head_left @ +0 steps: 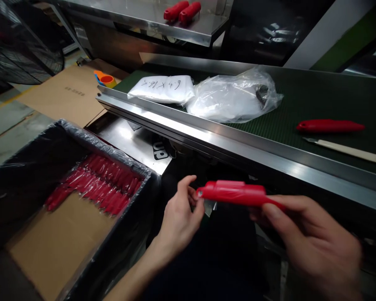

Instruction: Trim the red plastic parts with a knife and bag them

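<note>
A red plastic handle (pixel 235 193) is held level in front of me, below the conveyor's steel rail. My right hand (pixel 313 242) grips its right end, blurred by motion. My left hand (pixel 180 217) pinches the handle's left tip between thumb and fingers. On the green conveyor belt (pixel 316 100) lie another red handle (pixel 330 126) and a pale knife blade (pixel 341 149) just in front of it.
A plastic-lined carton (pixel 65 234) at lower left holds several rows of red handles (pixel 97 188). On the belt lie a white labelled bag (pixel 163 88) and a clear plastic bag (pixel 235 96). Two red handles (pixel 181 10) rest on a steel shelf behind. Flat cardboard (pixel 65 92) lies at left.
</note>
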The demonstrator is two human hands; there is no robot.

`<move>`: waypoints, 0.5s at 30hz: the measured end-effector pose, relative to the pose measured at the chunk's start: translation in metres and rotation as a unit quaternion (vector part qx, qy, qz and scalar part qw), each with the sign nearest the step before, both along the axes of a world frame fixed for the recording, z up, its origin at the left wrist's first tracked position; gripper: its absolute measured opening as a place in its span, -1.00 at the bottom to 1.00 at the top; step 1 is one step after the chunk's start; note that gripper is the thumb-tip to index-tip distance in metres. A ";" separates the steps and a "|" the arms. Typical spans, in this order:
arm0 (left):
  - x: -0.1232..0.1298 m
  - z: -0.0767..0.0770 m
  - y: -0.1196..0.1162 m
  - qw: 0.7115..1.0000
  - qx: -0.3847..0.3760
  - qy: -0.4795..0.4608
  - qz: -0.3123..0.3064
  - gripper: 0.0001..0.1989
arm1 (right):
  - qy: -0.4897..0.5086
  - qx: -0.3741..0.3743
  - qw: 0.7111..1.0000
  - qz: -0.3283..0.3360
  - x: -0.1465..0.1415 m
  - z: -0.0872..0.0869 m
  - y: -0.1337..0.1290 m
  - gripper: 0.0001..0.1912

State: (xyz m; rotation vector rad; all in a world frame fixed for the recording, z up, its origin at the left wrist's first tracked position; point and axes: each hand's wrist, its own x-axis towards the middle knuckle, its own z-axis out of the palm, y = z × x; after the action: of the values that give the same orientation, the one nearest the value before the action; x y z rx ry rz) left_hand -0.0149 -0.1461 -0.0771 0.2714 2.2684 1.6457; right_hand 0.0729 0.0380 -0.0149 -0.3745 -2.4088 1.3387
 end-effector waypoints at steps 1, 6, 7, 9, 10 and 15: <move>-0.005 -0.001 0.000 0.999 0.014 -0.026 0.019 -0.65 | 0.019 0.031 0.999 -0.015 0.007 0.001 0.001 -0.83; -0.022 -0.001 0.000 0.988 0.070 -0.121 0.061 -0.83 | 0.109 0.229 0.964 0.078 0.020 0.005 -0.005 -0.78; -0.022 0.001 0.000 0.986 0.078 -0.134 0.067 -0.82 | 0.128 0.247 0.954 0.114 0.018 0.005 -0.006 -0.76; -0.020 0.006 0.001 0.982 0.090 -0.150 0.076 -0.82 | 0.151 0.261 0.940 0.157 0.011 0.006 -0.007 -0.72; -0.019 0.009 0.001 0.980 0.095 -0.154 0.079 -0.82 | 0.152 0.263 0.938 0.168 0.008 0.005 -0.007 -0.71; -0.013 0.016 0.000 0.978 0.118 -0.152 0.076 -0.82 | 0.147 0.302 0.921 0.200 0.003 -0.003 -0.008 -0.80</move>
State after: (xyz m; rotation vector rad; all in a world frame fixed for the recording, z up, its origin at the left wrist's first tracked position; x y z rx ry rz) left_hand -0.0276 -0.1462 -0.0607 -0.0991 1.9106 1.8900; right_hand 0.0757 0.0301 -0.0183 0.4709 -2.5447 0.6424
